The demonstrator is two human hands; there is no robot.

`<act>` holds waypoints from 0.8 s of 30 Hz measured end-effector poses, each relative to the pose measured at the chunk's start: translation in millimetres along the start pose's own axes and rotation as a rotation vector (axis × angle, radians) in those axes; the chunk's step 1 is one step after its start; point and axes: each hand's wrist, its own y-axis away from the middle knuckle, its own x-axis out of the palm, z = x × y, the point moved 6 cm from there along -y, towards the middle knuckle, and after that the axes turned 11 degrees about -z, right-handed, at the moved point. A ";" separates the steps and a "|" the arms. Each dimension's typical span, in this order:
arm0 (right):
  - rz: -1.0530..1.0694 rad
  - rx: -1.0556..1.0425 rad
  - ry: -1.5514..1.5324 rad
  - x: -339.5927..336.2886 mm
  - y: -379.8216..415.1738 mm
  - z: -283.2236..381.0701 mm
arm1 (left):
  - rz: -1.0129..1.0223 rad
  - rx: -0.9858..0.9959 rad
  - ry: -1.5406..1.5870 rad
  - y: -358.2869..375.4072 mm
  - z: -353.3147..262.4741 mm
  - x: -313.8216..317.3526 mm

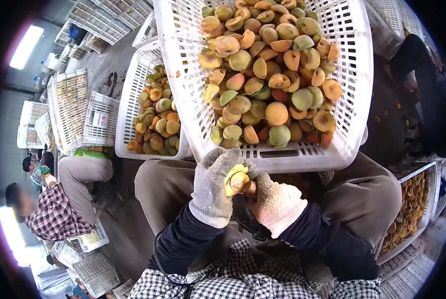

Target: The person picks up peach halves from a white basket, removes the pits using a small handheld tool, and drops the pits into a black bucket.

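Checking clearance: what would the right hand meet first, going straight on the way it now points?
The right hand would most likely meet the fruit held in the left hand first; depth is unclear, and they may already touch.

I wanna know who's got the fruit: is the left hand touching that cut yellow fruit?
Touching. The head view shows the left hand curled against the yellow fruit, their edges meeting with no gap.
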 end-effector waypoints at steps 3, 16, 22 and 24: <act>0.154 0.198 -0.123 9.5 1.0 -0.8 | -0.036 -0.153 0.154 4.0 -5.0 10.4; 0.132 0.204 -0.048 -6.3 3.3 -10.3 | 0.025 -0.232 0.219 4.5 -0.7 18.3; -0.006 0.092 -0.064 -14.5 14.4 -10.4 | 0.059 -0.302 0.320 -1.7 13.2 15.7; -0.015 0.105 -0.018 -11.5 14.0 -16.8 | 0.030 -0.341 0.278 -0.6 17.5 17.0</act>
